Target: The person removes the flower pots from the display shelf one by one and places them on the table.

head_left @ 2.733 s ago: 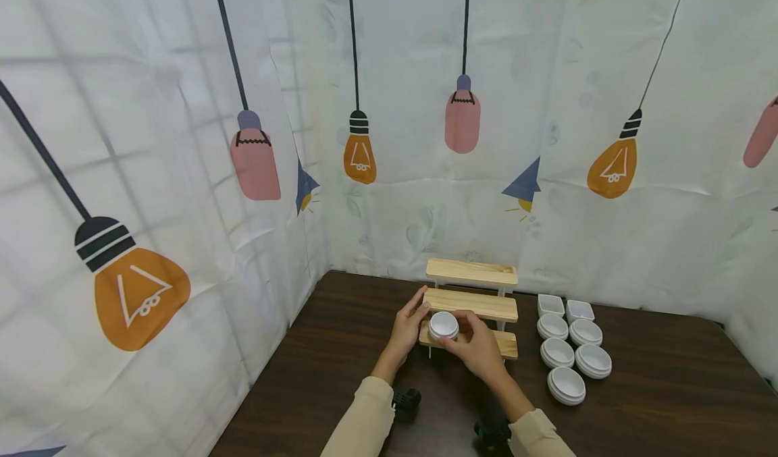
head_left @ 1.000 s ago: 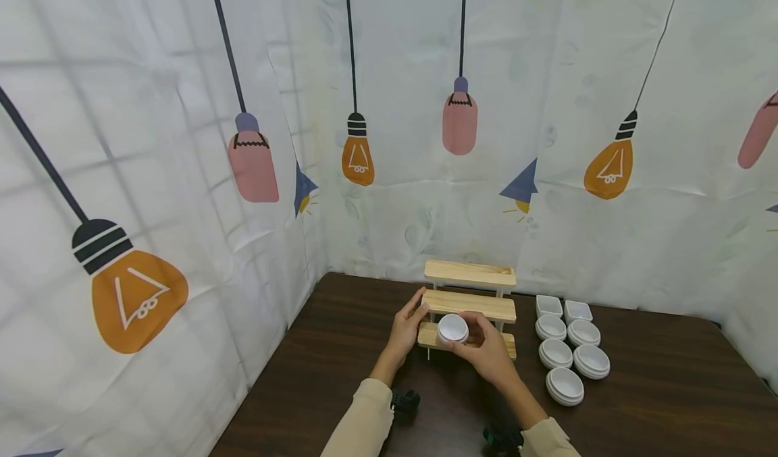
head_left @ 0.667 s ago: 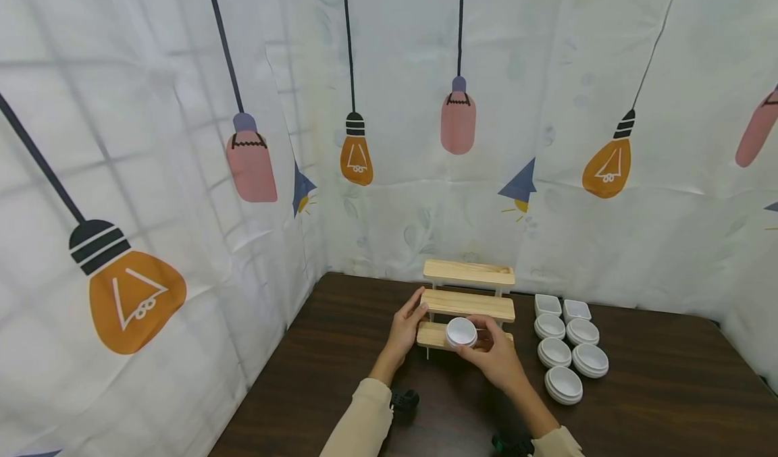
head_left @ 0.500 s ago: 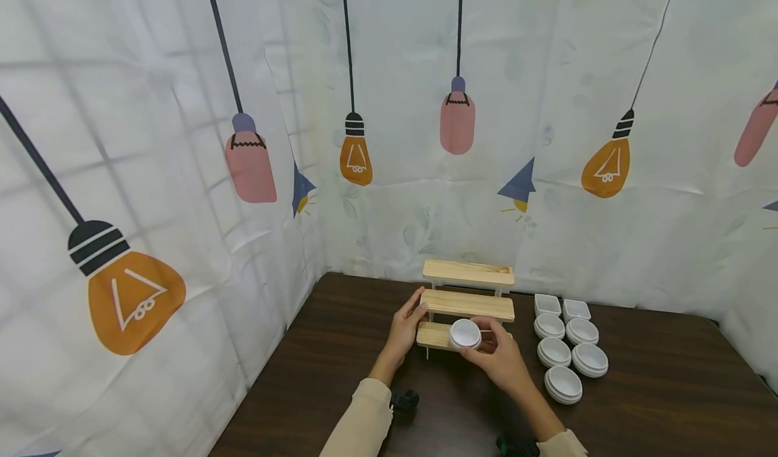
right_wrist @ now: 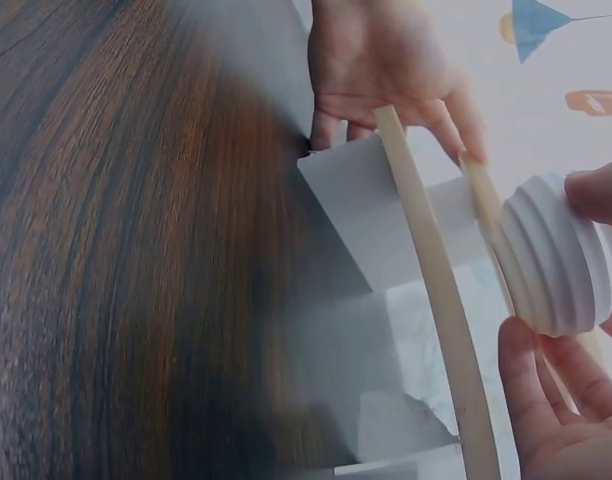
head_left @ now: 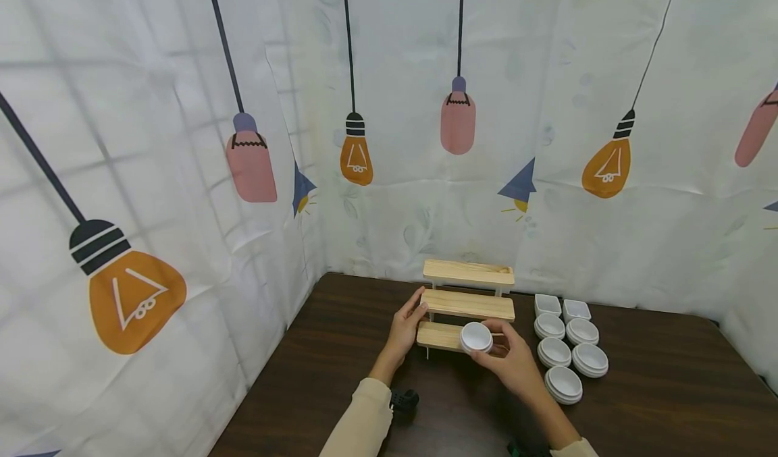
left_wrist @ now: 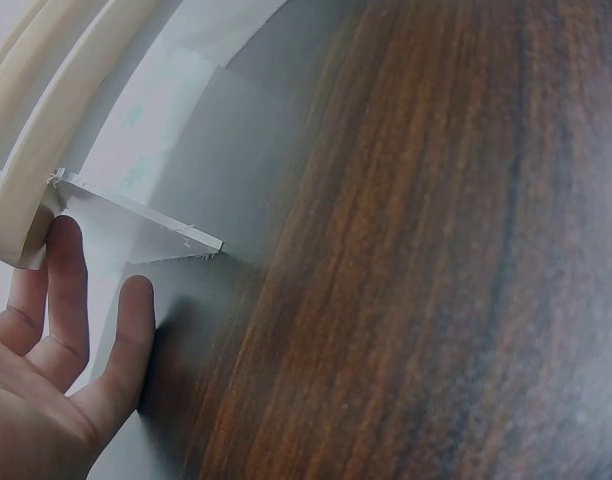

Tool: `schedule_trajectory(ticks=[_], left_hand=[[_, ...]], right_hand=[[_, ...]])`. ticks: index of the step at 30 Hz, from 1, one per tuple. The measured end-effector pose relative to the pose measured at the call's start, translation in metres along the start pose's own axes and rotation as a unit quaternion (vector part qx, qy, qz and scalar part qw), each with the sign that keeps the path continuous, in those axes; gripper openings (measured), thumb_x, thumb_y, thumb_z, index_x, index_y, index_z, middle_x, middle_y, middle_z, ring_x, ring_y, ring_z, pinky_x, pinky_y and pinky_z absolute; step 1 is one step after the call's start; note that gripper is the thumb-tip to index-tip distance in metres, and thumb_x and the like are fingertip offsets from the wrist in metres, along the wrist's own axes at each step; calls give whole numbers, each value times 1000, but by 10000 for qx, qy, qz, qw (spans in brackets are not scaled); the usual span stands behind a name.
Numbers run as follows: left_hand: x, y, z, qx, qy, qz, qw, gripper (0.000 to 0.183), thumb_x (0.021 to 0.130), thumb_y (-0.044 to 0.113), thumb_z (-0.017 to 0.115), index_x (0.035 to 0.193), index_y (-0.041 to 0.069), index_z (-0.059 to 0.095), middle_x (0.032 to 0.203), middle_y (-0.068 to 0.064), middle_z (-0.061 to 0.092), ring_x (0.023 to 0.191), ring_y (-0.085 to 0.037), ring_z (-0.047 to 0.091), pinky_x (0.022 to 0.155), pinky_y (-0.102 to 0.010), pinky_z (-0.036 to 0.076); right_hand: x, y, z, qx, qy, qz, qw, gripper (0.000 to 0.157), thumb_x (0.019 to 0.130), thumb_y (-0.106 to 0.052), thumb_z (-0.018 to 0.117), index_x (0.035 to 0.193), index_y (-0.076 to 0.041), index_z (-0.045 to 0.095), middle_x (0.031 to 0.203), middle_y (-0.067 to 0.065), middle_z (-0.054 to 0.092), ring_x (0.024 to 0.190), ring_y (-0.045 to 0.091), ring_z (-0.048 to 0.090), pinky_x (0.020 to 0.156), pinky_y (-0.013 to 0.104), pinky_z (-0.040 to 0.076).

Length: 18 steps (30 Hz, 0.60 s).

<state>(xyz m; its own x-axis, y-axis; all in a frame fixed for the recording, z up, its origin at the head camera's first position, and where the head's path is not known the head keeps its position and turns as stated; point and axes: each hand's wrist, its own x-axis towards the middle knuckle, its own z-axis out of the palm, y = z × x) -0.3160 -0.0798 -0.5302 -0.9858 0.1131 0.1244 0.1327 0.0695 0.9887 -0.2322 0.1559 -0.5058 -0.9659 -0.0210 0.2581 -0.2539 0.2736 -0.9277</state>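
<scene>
My right hand (head_left: pixel 509 359) pinches a stack of small round white bowls (head_left: pixel 476 336) between thumb and fingers, over the right part of the lowest plank of a three-tier wooden display stand (head_left: pixel 467 304). In the right wrist view the nested rims of the bowls (right_wrist: pixel 551 255) show as ridges, beside a plank; whether they touch it I cannot tell. My left hand (head_left: pixel 404 330) holds the left end of the middle plank, thumb at the front and fingers behind. From the left wrist, its fingers (left_wrist: pixel 66 260) meet the plank end, with a clear support (left_wrist: pixel 136 215) alongside.
To the right of the stand, several round white bowls (head_left: pixel 564 384) stand in two columns, with two square white dishes (head_left: pixel 548 304) at the back. The dark wooden table (head_left: pixel 668 376) ends at a patterned curtain (head_left: pixel 395 227) behind and at the left.
My right hand has slid rightward along the lowest plank with the bowls, from near its left end to its right part. The left hand stays at the middle plank's end.
</scene>
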Motion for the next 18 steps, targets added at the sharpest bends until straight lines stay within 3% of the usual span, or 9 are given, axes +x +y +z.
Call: schedule_trajectory(ticks=[9, 18], left_hand=[[1, -1, 0, -70, 19, 26, 10000, 54, 107, 39, 53, 158, 29, 41, 141, -17, 62, 109, -39, 67, 90, -46, 55], [0, 1, 1, 17, 30, 13, 10000, 54, 105, 43, 55, 157, 32, 43, 135, -13, 64, 111, -36, 66, 94, -46, 54]], right_hand=[[-5, 1, -10, -183, 108, -26, 9998, 56, 78, -13, 90, 126, -8, 62, 124, 13, 64, 102, 12, 64, 86, 19, 54], [-10, 4, -20, 38, 55, -263, 9996, 55, 79, -7, 88, 127, -3, 59, 126, 16, 61, 98, 6, 65, 83, 18, 55]])
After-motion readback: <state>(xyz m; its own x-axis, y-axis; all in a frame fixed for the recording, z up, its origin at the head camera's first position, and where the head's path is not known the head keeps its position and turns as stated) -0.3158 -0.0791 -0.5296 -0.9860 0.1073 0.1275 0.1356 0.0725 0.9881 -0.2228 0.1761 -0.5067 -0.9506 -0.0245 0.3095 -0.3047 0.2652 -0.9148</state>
